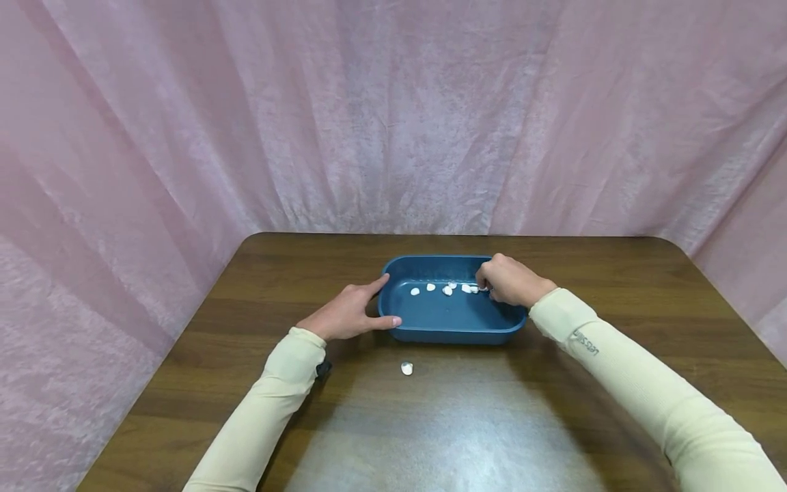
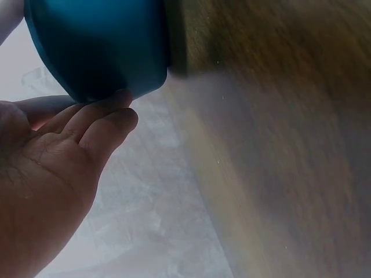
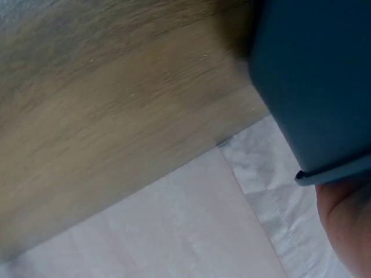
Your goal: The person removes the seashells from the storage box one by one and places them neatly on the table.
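A blue rectangular plastic basin (image 1: 455, 336) sits on the wooden table. Several small white pebbles (image 1: 447, 290) lie strung across its floor. My left hand (image 1: 347, 313) spans the basin's left end, fingers extended, thumb over the near rim. In the left wrist view its fingers (image 2: 107, 130) rest against the basin's outer wall. Over the right end, my right hand (image 1: 510, 280) reaches inside with curled fingers, pinching a white pebble at the row's right end; its fingertips are partly hidden. In the right wrist view the basin (image 3: 319, 87) covers most of that hand.
One more white pebble (image 1: 407, 368) lies on the table (image 1: 246, 328) in front of the basin, towards the left. A pink curtain (image 1: 393, 123) hangs behind the table's far edge. Light glares off the table's near middle.
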### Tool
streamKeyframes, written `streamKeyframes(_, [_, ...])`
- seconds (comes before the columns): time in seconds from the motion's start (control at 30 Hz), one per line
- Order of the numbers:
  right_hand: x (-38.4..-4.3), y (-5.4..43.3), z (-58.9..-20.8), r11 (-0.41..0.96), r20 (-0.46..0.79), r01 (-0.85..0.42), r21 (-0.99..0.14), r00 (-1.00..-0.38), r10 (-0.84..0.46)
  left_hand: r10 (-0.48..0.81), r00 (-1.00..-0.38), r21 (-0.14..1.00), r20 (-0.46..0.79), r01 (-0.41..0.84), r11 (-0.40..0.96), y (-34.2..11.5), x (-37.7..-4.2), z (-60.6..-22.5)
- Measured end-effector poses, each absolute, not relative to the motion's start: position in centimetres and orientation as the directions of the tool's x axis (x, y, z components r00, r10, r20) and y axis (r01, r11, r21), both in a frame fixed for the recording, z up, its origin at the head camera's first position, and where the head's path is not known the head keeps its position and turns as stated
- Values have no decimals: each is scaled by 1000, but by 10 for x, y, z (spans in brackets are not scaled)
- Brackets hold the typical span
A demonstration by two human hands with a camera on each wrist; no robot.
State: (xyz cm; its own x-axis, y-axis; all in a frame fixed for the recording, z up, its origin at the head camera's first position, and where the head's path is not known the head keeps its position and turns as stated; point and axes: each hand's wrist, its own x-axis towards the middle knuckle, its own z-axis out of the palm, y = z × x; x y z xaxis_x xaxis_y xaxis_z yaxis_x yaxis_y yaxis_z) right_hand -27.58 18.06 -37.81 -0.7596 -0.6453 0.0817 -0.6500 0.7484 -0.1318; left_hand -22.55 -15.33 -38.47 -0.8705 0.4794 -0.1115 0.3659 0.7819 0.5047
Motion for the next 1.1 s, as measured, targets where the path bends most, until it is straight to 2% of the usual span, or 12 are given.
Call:
streamKeyframes(0.27, [-278, 178, -386, 760, 92, -649, 17, -756, -648, 482, -870, 498, -99, 376, 781, -153, -224, -385])
streamKeyframes(0.5, [-278, 173, -385, 769, 104, -636, 68, -762, -639, 487, -868, 504, -93, 381, 775, -154, -223, -384])
streamKeyframes(0.77, [-281, 173, -386, 775, 101, -629, 63, -768, -632, 488, -868, 502, -94, 381, 776, -153, -225, -383])
streamKeyframes(1.1, [-280, 175, -379, 769, 122, -639, -10, -764, -634, 485, -869, 497, -98, 379, 780, -153, -224, -384])
